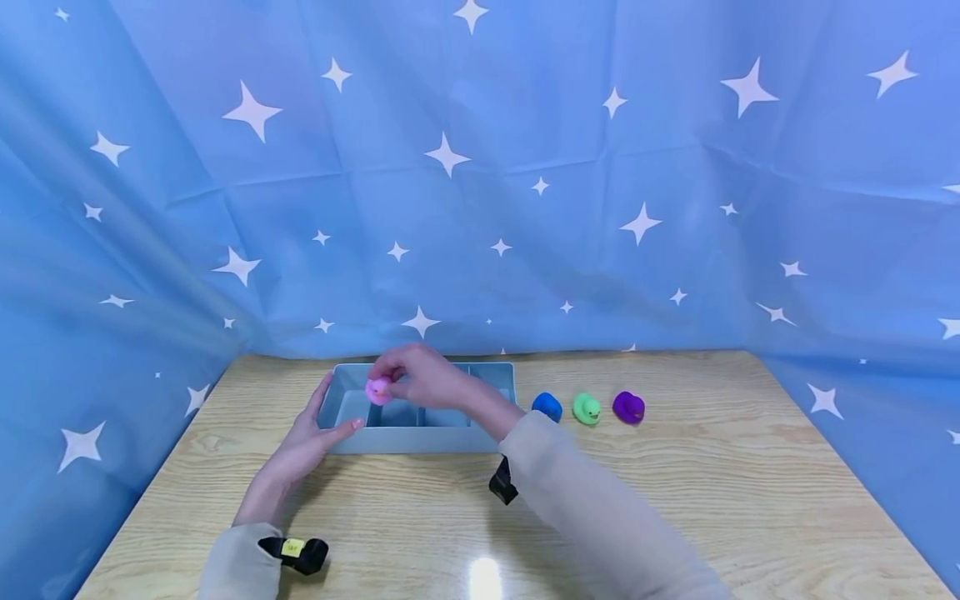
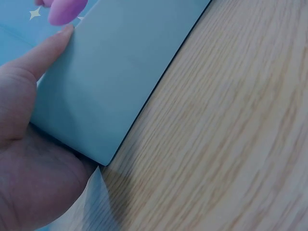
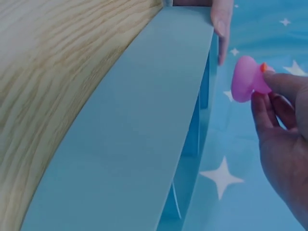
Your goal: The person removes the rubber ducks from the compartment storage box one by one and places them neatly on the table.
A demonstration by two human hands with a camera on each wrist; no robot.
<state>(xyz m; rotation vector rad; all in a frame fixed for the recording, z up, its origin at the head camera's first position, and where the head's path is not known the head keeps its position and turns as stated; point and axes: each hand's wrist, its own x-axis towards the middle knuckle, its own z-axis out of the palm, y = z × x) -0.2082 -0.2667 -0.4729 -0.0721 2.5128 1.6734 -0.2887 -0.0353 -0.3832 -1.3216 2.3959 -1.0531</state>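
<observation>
In the head view, my right hand point(image 1: 423, 377) pinches a pink rubber duck point(image 1: 378, 391) between thumb and fingers, above the left part of a blue-grey divided box point(image 1: 420, 440). The right wrist view shows the pink duck point(image 3: 244, 79) raised over the box's rim, its orange beak beside my thumb. At the box's left end, my left hand point(image 1: 306, 442) rests with the thumb on the front rim and the straight fingers along the side wall. The left wrist view has that thumb point(image 2: 48, 53) lying against the box's front wall point(image 2: 115, 72).
Right of the box, a blue duck point(image 1: 547, 406), a green duck point(image 1: 587, 409) and a purple duck point(image 1: 628, 407) stand in a row on the wooden table point(image 1: 420, 525). A blue curtain point(image 1: 525, 275) with white stars hangs behind the table and at both sides.
</observation>
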